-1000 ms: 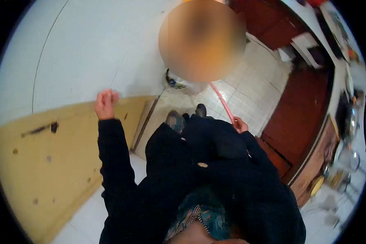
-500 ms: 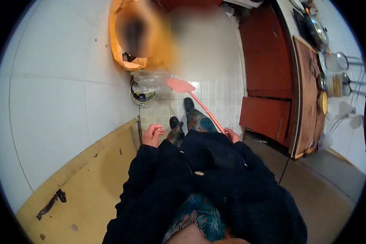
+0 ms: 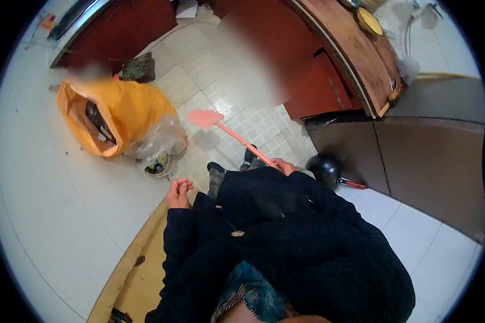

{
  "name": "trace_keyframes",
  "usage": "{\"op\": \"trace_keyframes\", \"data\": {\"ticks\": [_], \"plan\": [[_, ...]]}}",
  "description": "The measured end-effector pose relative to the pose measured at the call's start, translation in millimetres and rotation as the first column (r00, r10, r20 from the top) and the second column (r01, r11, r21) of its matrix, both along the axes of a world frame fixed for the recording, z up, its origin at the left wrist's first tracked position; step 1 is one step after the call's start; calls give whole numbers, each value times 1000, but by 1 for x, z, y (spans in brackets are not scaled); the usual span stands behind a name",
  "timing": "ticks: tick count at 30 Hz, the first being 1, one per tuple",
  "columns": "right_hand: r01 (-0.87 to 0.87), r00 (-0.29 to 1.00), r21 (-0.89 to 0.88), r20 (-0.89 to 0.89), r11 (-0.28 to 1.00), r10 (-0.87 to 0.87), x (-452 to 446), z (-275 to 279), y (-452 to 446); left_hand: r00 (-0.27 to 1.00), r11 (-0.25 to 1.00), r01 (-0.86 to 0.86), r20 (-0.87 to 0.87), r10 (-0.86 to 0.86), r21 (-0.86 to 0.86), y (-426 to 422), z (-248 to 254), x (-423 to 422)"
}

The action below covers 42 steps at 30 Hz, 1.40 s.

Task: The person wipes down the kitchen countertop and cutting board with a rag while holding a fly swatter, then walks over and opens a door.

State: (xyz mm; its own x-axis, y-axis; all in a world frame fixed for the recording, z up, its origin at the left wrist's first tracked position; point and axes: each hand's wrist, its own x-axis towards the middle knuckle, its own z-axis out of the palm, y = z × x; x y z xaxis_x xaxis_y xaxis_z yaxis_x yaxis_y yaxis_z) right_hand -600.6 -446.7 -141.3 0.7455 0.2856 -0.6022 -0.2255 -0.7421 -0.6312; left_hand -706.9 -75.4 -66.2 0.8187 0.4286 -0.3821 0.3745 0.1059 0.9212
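Note:
A pink fly swatter (image 3: 203, 118) with a long handle slants across the middle of the head view, its leaf-shaped head over the tiled floor. My right hand (image 3: 283, 166) grips the handle's lower end, just in front of my dark coat. To the left, my left hand (image 3: 179, 192) is raised near the wall with its fingers curled in, and nothing shows in it. Nearest to that hand is a small bin (image 3: 157, 166) with clear plastic over its rim and rubbish inside.
A large orange bag (image 3: 137, 110) leans by the left wall. Red cabinets (image 3: 328, 75) under a wooden counter (image 3: 355, 43) stand at the upper right. A black round pot (image 3: 324, 170) with a red handle is on the floor at right. A yellow panel (image 3: 140, 274) lies lower left.
The view has turned to the right, bringing the black pot into sight and shifting the orange bag left and lower. The fly swatter stays in my right hand; my left hand remains curled.

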Motion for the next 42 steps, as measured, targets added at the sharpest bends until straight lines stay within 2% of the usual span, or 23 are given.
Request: {"op": "trace_keyframes", "data": {"ticks": [3, 5, 8, 11, 12, 14, 17, 18, 21, 22, 25, 26, 28, 29, 30, 32, 33, 36, 37, 38, 39, 40, 42], "plan": [[63, 998, 50, -10, 997, -63, -2, -14, -12, 998, 997, 64, -16, -64, 37, -14, 5, 13], [29, 1000, 80, 10, 996, -30, 10, 3, -18, 995, 996, 88, 35, -88, 11, -25, -4, 23], [89, 996, 120, 1, 989, -90, 20, 15, -28, 986, 986, 159, 40, -161, 38, -48, 3, 40], [160, 986, 81, -53, 984, -156, 35, 30, -39, 976, 975, 215, 10, -216, 63, -67, 2, 61], [115, 993, 79, -5, 990, -115, 35, 17, -53, 972, 970, 234, 12, -235, 72, -72, 1, 69], [174, 985, 132, -27, 976, -172, 34, -1, -72, 973, 973, 227, 40, -228, 34, -87, 2, 85], [271, 962, 237, -25, 933, -273, 23, -54, -106, 854, 792, 372, 156, -497, 484, -105, 19, 116], [305, 949, 279, -14, 911, -314, 26, -65, -117, 821, 753, 363, 194, -538, 549, -110, 15, 125], [269, 950, 92, 141, 959, -280, 40, -5, -124, 797, 781, 420, 224, -561, 462, -129, 19, 153], [264, 954, 50, 131, 963, -268, 42, -1, -128, 787, 784, 445, 230, -573, 432, -136, 20, 161], [393, 901, 151, 136, 907, -413, 38, -13, -141, 765, 763, 488, 213, -607, 424, -153, 19, 181], [419, 886, 165, 140, 893, -442, 38, -15, -145, 772, 799, 477, 260, -579, 365, -158, 11, 184], [446, 875, 171, 123, 879, -468, 37, -16, -147, 779, 738, 597, -5, -628, 316, -160, 10, 194], [459, 869, 167, 119, 873, -480, 39, -14, -149, 764, 702, 600, -13, -646, 382, -158, -8, 198], [475, 863, 162, 110, 865, -494, 38, -9, -149, 754, 701, 630, -43, -656, 335, -167, 7, 208], [487, 862, 136, 86, 863, -500, 35, 1, -144, 639, 586, 668, 51, -768, 458, -166, -16, 231], [486, 866, 107, 78, 867, -495, 35, 8, -142, 646, 623, 711, 48, -762, 325, -172, 10, 236], [437, 899, -49, 64, 898, -433, 49, 46, -137, 650, 658, 752, 142, -747, 22, -181, -27, 267], [420, 902, -54, 134, 906, -410, 52, 54, -140, 522, 523, 801, 88, -849, 290, -189, -23, 281], [404, 900, -61, 202, 913, -385, 55, 61, -139, 398, 337, 775, 2, -917, 534, -196, -10, 295], [388, 895, -71, 265, 919, -358, 58, 69, -136, 289, 121, 676, -111, -951, 727, -202, 6, 307], [381, 900, -89, 266, 920, -346, 61, 79, -133, 235, 119, 648, -48, -971, 752, -215, 30, 314], [357, 909, -134, 279, 924, -311, 81, 100, -124, 14, 27, 543, 23, -1000, 839, -240, 52, 335]]}}
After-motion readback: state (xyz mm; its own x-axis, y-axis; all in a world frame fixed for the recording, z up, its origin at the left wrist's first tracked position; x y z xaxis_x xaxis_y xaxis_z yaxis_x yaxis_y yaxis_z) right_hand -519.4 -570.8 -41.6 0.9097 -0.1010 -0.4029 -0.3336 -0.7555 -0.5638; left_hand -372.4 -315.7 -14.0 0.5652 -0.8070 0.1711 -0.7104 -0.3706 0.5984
